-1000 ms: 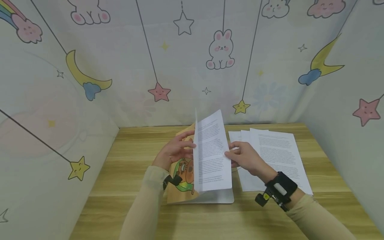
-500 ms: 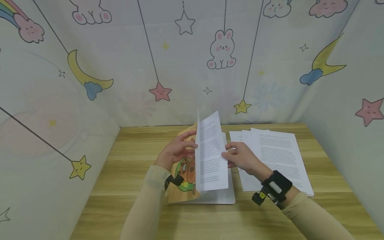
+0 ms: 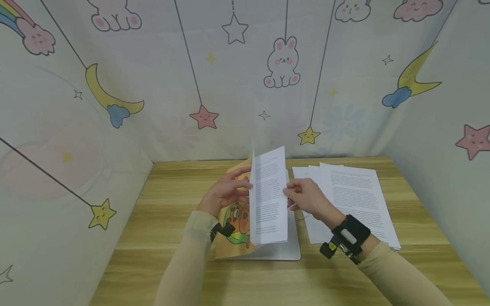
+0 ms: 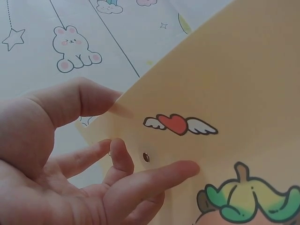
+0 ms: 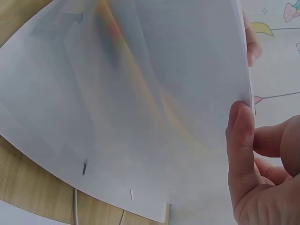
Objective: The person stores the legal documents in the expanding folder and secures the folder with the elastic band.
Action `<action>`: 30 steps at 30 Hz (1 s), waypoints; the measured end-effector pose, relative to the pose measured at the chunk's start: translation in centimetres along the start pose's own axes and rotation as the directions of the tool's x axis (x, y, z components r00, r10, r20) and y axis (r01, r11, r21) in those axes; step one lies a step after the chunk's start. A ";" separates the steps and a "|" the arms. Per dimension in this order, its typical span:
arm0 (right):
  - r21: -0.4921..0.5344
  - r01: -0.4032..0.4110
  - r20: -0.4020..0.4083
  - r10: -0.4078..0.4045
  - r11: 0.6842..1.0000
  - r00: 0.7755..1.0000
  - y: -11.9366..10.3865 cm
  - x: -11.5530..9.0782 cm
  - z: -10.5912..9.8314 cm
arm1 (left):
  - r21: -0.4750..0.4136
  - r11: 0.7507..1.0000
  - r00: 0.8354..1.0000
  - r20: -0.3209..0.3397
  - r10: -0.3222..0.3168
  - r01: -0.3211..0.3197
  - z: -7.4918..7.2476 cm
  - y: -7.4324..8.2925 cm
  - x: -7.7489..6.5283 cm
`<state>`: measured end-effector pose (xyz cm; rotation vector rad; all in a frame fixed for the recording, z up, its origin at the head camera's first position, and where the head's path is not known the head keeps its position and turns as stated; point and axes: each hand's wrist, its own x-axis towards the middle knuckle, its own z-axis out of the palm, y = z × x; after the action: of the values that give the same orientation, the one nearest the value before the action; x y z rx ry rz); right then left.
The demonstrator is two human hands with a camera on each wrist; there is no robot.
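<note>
A tan cardboard folder (image 3: 237,170) with cartoon drawings stands half open on the table, its pale back panel (image 3: 285,253) lying flat. My left hand (image 3: 226,192) grips the raised cover near its far edge. Up close in the left wrist view, the cover (image 4: 243,93) shows a winged heart and a small metal eyelet among the fingers. Printed sheets (image 3: 270,199) stand upright in the folder's opening, text toward me. My right hand (image 3: 308,197) pinches their right edge between thumb and fingers. From behind, in the right wrist view, the sheets (image 5: 201,56) look blank, with fingertips at the edge.
More printed sheets (image 3: 354,199) lie overlapped on the wooden table (image 3: 153,272) to the right. Thin cords (image 5: 75,206) run out from under the folder's slotted edge. A patterned curtain wall (image 3: 245,85) stands behind the table, with similar walls at both sides.
My right hand has shifted slightly left with the sheets' edge, bringing them more side-on against the cover. The left hand has barely moved.
</note>
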<state>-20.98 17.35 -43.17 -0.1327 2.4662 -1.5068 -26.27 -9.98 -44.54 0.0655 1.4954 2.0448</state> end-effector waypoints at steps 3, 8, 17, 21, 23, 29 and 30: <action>-0.018 0.015 -0.012 -0.015 1.000 1.000 -0.2 0.0 -0.1 | -0.005 1.000 1.000 -0.002 -0.004 0.004 -0.1 0.0 0.0; -0.048 0.036 -0.018 -0.037 0.998 0.999 -0.7 0.0 -0.6 | -0.012 1.000 1.000 -0.007 -0.002 0.002 -0.1 0.0 -0.1; -0.054 0.051 -0.008 -0.051 0.997 0.999 -1.2 0.2 -0.8 | -0.006 1.000 1.000 -0.006 0.001 -0.001 0.1 0.1 0.0; -0.042 0.050 0.003 -0.050 0.998 0.999 -1.4 0.3 -0.4 | -0.004 1.000 1.000 -0.002 0.002 -0.002 0.1 0.0 0.0; -0.043 0.047 0.008 -0.047 0.998 0.999 -1.5 0.4 -0.1 | 0.001 1.000 1.000 0.003 0.004 -0.004 0.1 0.0 0.0; -0.062 0.038 0.017 -0.037 0.997 0.999 -1.6 0.7 0.5 | 0.001 1.000 1.000 0.022 0.003 -0.003 0.4 0.1 -0.1; -0.067 0.038 0.017 -0.037 0.997 0.999 -1.6 0.8 0.6 | 0.000 1.000 1.000 0.023 0.002 -0.002 0.4 0.2 -0.1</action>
<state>-21.66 15.98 -42.14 -0.2029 2.5168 -1.4315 -26.06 -9.72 -44.19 0.0903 1.4822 2.0383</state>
